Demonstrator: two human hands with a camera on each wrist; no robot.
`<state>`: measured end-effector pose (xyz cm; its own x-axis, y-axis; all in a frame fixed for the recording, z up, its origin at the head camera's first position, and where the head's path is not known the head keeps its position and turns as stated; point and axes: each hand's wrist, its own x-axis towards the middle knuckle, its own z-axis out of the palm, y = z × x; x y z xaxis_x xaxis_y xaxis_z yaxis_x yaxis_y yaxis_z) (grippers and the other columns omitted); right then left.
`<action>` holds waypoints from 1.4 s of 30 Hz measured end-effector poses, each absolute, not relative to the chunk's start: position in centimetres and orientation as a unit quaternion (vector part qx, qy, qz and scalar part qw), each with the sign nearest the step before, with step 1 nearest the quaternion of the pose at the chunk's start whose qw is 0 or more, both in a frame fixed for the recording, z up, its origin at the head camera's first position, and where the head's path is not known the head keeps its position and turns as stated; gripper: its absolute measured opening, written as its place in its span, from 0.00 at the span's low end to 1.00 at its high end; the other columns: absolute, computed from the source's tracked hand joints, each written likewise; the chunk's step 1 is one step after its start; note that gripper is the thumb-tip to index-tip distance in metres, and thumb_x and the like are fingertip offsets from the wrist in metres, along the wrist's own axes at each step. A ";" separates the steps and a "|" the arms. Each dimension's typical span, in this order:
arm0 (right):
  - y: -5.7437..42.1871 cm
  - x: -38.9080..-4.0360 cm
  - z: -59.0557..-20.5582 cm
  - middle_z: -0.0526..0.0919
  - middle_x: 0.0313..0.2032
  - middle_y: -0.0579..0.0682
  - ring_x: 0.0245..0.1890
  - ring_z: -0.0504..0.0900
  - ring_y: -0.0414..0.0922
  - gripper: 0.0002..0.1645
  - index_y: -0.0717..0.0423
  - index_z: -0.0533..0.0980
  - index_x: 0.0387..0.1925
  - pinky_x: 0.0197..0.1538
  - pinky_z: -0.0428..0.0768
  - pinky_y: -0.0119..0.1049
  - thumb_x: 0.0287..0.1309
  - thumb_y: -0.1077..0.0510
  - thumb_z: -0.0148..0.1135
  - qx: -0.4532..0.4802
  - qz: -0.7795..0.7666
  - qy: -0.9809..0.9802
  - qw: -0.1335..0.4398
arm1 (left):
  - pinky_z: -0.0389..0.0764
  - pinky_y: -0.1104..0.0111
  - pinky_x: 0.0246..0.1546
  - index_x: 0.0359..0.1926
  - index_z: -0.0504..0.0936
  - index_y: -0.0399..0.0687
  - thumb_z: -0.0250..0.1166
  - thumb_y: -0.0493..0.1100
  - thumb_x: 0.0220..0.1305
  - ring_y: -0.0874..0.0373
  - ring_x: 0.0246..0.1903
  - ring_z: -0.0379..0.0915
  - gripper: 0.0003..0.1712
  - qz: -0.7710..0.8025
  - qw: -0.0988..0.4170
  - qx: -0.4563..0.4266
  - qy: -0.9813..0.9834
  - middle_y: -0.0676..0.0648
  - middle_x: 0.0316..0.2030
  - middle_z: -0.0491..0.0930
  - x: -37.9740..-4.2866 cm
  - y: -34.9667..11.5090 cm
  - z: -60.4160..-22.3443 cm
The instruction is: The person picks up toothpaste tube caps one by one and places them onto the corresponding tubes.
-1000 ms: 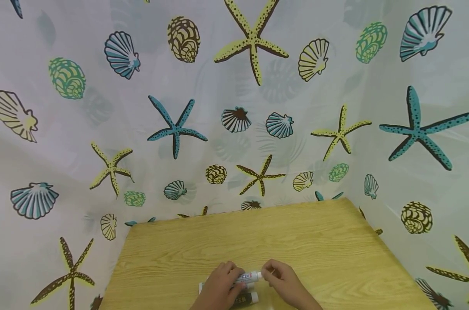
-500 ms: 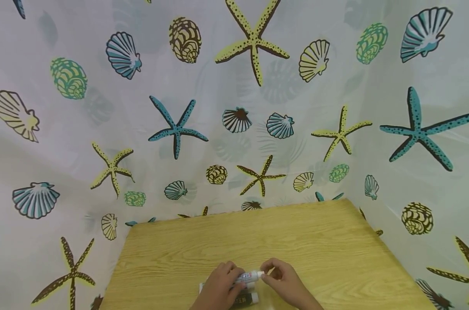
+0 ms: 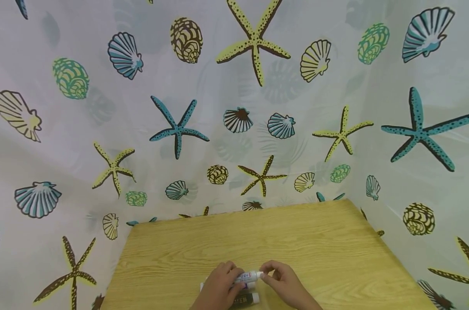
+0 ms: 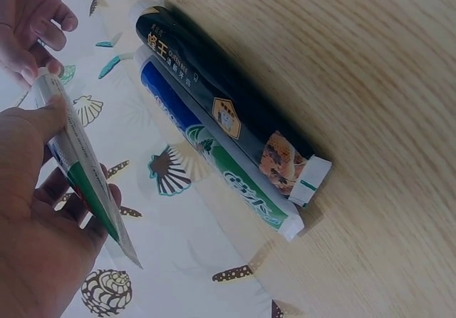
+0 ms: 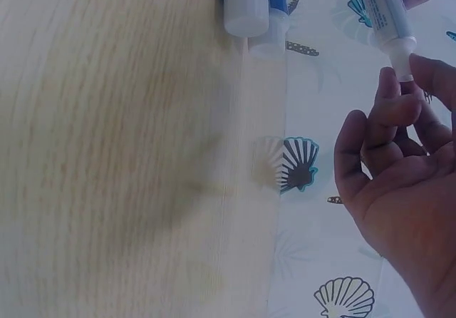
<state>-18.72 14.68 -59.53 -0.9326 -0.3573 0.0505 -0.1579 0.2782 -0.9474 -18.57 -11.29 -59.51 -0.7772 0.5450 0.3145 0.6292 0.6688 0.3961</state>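
My left hand [image 3: 218, 286] grips a white toothpaste tube [image 3: 246, 277] around its body, above the table. In the left wrist view this tube [image 4: 82, 157] shows a green patch near its flat end. The thumb and fingertips of my right hand [image 3: 284, 282] pinch the small white cap [image 5: 401, 60] at the tube's right end. Below my hands, a black toothpaste tube [image 4: 221, 100] with a white cap lies on the table. Beside it lies a blue and green toothpaste tube [image 4: 214, 147]; my left hand partly covers both in the head view.
The wood-grain table [image 3: 234, 241] is lit from above. White curtains [image 3: 203, 99] printed with shells and starfish surround it at the back and both sides. In the wrist views, the curtain begins right past the table edge.
The right fingertips have shifted slightly around the cap, showing more of it than a second ago. The left hand and the tubes on the table have stayed in place.
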 end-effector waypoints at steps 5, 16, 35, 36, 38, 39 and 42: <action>14.7 -18.7 -59.4 0.83 0.48 0.57 0.24 0.72 0.31 0.12 0.58 0.82 0.50 0.31 0.75 0.25 0.74 0.54 0.65 -0.157 -0.580 0.794 0.096 | 0.72 0.76 0.37 0.53 0.86 0.52 0.71 0.48 0.72 0.72 0.36 0.62 0.13 -0.247 0.084 -0.322 -0.910 0.60 0.41 0.75 -18.5 -11.2 -59.3; 14.7 -18.9 -59.3 0.83 0.49 0.57 0.30 0.78 0.36 0.14 0.60 0.81 0.53 0.36 0.79 0.27 0.75 0.55 0.65 -0.148 -0.585 0.791 0.097 | 0.73 0.76 0.37 0.52 0.86 0.52 0.73 0.47 0.70 0.72 0.35 0.63 0.13 -0.251 0.100 -0.329 -0.905 0.59 0.40 0.76 -18.8 -11.1 -59.8; 14.5 -18.8 -59.9 0.84 0.48 0.56 0.24 0.68 0.32 0.16 0.60 0.82 0.52 0.30 0.72 0.25 0.76 0.52 0.63 -0.136 -0.574 0.804 0.080 | 0.75 0.75 0.39 0.52 0.87 0.52 0.76 0.45 0.67 0.72 0.38 0.66 0.14 -0.247 0.107 -0.319 -0.909 0.60 0.42 0.78 -19.3 -10.6 -60.4; 14.5 -18.8 -60.0 0.84 0.48 0.56 0.25 0.68 0.32 0.16 0.60 0.82 0.52 0.30 0.72 0.25 0.76 0.52 0.63 -0.136 -0.574 0.804 0.081 | 0.75 0.75 0.39 0.52 0.87 0.52 0.76 0.45 0.67 0.72 0.37 0.66 0.14 -0.247 0.111 -0.321 -0.908 0.60 0.41 0.78 -19.3 -10.5 -60.6; 14.5 -18.8 -60.0 0.84 0.48 0.56 0.24 0.68 0.32 0.16 0.60 0.82 0.52 0.30 0.72 0.25 0.76 0.51 0.63 -0.135 -0.574 0.803 0.082 | 0.75 0.75 0.39 0.52 0.87 0.52 0.77 0.45 0.66 0.72 0.37 0.66 0.15 -0.247 0.118 -0.325 -0.905 0.59 0.41 0.78 -19.3 -10.5 -60.7; 14.5 -18.8 -60.0 0.83 0.48 0.56 0.24 0.69 0.32 0.16 0.60 0.82 0.52 0.30 0.72 0.25 0.76 0.51 0.63 -0.134 -0.577 0.801 0.084 | 0.75 0.75 0.38 0.52 0.87 0.52 0.77 0.45 0.66 0.72 0.37 0.66 0.15 -0.247 0.121 -0.327 -0.904 0.59 0.41 0.78 -19.3 -10.6 -60.8; 14.6 -18.8 -60.0 0.83 0.50 0.57 0.28 0.77 0.35 0.16 0.61 0.81 0.53 0.34 0.78 0.27 0.76 0.52 0.64 -0.131 -0.593 0.789 0.092 | 0.74 0.75 0.38 0.51 0.87 0.52 0.77 0.45 0.66 0.72 0.37 0.66 0.15 -0.246 0.130 -0.333 -0.901 0.59 0.41 0.77 -19.4 -10.6 -60.8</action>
